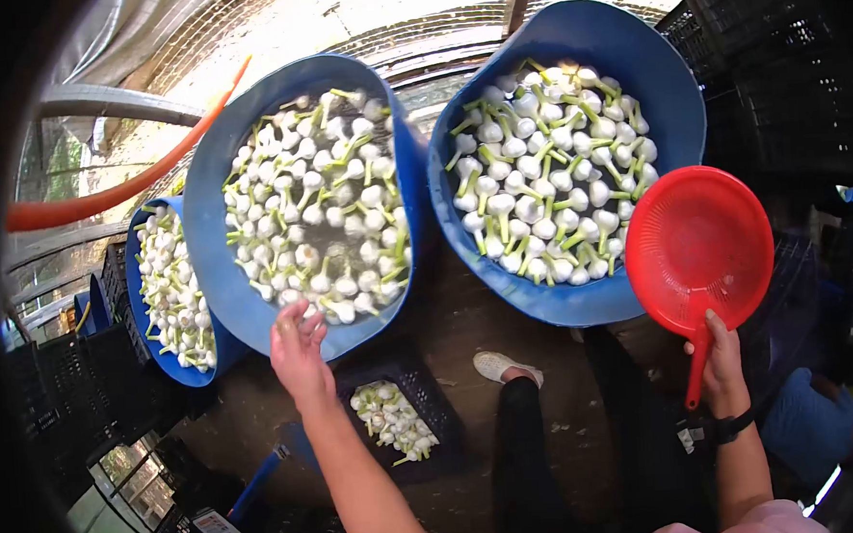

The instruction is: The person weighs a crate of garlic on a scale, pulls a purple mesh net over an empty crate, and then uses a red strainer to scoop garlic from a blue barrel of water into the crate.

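My right hand (720,359) is wrapped around the handle of a red plastic colander (700,238), which hangs over the lower right rim of the right blue tub (568,304). Garlic bulbs (538,188) with short green stems fill much of that tub. At the near rim of the middle blue tub (215,244), my left hand (301,350) is open, with its fingers loosely bent and nothing visible in them. More garlic bulbs (311,181) float in water in this tub, close to my left fingertips.
A smaller blue tub (210,369) of garlic stands at the left. On the floor below my left hand sits a black crate (444,410) holding garlic. An orange hose (124,194) runs along the upper left. Dark crates (754,66) are stacked at the right.
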